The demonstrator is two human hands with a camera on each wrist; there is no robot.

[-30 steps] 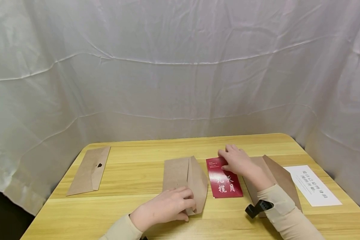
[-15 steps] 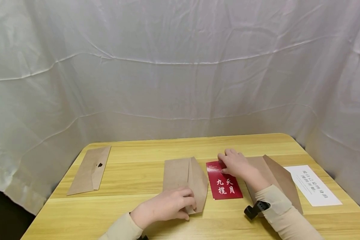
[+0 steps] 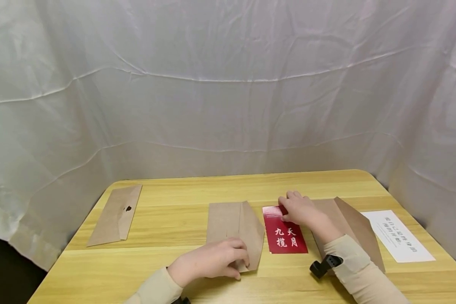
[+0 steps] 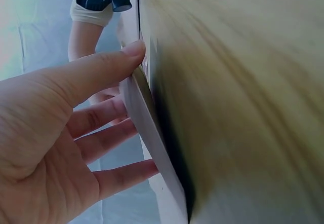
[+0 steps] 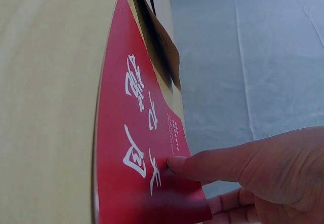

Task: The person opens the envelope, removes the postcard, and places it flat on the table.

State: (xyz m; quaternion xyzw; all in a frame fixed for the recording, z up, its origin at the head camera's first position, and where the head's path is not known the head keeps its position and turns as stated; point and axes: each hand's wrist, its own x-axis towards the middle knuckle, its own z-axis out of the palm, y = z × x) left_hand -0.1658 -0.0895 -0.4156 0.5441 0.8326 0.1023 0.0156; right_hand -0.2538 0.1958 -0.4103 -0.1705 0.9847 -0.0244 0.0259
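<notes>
My left hand (image 3: 215, 258) holds the near edge of an unfolded brown paper envelope (image 3: 224, 219), its pointed flap spread toward the right. In the left wrist view the thumb (image 4: 134, 49) lies at the envelope's edge and the other fingers touch its face. My right hand (image 3: 299, 210) pinches the far right corner of a red card (image 3: 286, 240) printed with white characters. The thumb (image 5: 177, 163) presses on the printed face, other fingers behind it; the card bows in the right wrist view.
Under the right forearm lies another brown envelope (image 3: 359, 221), its flap spread. A white printed card (image 3: 399, 236) is at the far right. A closed brown envelope with a dark mark (image 3: 114, 215) lies on the left of the wooden table (image 3: 167, 211). Pale curtain (image 3: 228, 105) hangs behind.
My right hand and the red card's far end have come slightly nearer, and glare has left the white characters. The left hand and its envelope have barely moved.
</notes>
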